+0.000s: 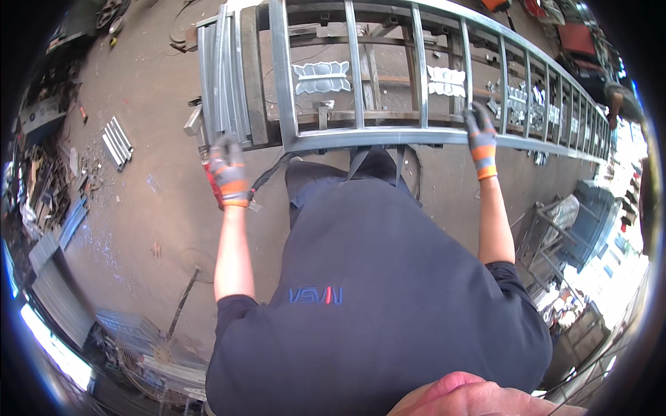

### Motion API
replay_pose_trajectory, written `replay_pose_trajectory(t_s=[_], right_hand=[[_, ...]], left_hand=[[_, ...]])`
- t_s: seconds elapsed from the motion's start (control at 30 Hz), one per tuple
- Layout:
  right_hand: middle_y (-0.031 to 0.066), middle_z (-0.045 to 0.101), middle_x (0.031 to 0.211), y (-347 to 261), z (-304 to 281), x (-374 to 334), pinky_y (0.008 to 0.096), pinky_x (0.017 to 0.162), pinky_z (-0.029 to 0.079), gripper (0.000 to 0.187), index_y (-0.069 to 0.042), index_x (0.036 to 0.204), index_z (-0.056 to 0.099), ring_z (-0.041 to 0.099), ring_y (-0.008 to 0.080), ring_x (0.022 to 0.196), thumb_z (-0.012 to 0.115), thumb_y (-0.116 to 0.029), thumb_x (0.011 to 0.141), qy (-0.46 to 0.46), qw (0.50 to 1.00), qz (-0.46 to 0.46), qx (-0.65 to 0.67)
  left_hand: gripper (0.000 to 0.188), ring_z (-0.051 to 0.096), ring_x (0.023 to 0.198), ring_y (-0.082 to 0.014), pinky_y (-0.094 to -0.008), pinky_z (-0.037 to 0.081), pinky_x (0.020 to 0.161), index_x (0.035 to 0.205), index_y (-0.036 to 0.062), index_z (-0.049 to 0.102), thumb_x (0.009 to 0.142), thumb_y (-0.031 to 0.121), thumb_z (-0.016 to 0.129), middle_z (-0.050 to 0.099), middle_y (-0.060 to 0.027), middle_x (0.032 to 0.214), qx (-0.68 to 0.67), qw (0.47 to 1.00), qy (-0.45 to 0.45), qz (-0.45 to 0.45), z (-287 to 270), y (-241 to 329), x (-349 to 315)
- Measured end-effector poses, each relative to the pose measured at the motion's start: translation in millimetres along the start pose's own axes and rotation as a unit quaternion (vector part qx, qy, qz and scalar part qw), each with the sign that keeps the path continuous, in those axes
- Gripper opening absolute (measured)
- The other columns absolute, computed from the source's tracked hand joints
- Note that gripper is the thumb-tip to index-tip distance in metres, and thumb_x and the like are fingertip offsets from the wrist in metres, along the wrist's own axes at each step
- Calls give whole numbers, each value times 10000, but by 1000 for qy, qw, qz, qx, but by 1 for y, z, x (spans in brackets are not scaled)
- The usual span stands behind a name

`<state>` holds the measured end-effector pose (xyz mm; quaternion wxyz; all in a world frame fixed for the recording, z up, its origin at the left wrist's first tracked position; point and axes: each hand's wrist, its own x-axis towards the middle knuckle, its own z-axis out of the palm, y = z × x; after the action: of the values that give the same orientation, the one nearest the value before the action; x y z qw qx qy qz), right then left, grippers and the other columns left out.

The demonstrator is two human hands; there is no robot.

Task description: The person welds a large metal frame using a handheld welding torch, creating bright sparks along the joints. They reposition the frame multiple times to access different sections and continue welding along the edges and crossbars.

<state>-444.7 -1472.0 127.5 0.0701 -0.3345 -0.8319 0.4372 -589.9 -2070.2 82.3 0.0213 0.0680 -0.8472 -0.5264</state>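
A long metal frame [380, 137], ladder-like with evenly spaced crossbars, lies across the work stand in front of me. My right hand [483, 142], in a grey and orange glove, rests on its near rail beside a crossbar, fingers stretched over the metal. Gloved the same way, my left hand [229, 173] is at the near ends of several loose square metal tubes [225, 76]; its fingers are smeared by motion. Right beside it is a red object [211, 182], partly covered by the hand, whose kind I cannot make out. Silvery ornamental pieces [322, 78] show between the crossbars.
A dark cable [269, 175] runs near my legs, by the left end of the frame. Short metal bars [117, 142] lie on the floor at left, with scrap piled farther out. A blue-grey bin [595, 220] and metal racks stand at right. Another person's arm [616, 100] shows at far right.
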Motion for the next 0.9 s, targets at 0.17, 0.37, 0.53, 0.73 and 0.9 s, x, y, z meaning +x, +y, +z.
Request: replay_pose_trajectory(t_s=[0.17,0.37,0.53,0.73,0.9], right_hand=[[190,722,1236,12,16,-12,375,984,538,458,-58,1363,645,709,318,1125,707,-314,989,1,984,-36,-175],[204,723,1267,31,49,31,415,989,541,581,-54,1377,649,700,349,1138,730,-435,946,-145,983,-39,-108],[130,728,1199,14,98,36,351,849,556,671,-3,1341,659,686,213,996,756,-524,930,-255,932,203,161],[31,625,758,-21,114,56,376,581,501,413,-177,932,612,618,211,646,747,-567,939,-229,825,420,301],[20,559,700,-35,117,60,358,588,477,421,-203,855,559,571,206,635,722,-578,956,-233,827,434,272]], left_hand=[[317,711,892,-367,-489,516,840,945,105,769,933,417,716,767,-122,974,305,880,-297,212,91,90,-51],[628,666,1172,-369,-464,497,1020,1095,60,751,999,638,523,736,-230,1137,308,780,-542,47,140,132,-70],[790,609,1217,-452,-452,465,1066,1276,-47,670,982,678,562,665,-292,1273,248,708,-660,-50,196,112,-70],[768,555,1312,-490,-455,445,1120,1351,-58,625,980,614,591,616,-329,1358,224,726,-643,-98,209,95,-103],[413,598,1232,-431,-464,462,1078,1295,101,689,984,357,599,650,-278,1263,199,790,-569,-112,195,77,-134]])
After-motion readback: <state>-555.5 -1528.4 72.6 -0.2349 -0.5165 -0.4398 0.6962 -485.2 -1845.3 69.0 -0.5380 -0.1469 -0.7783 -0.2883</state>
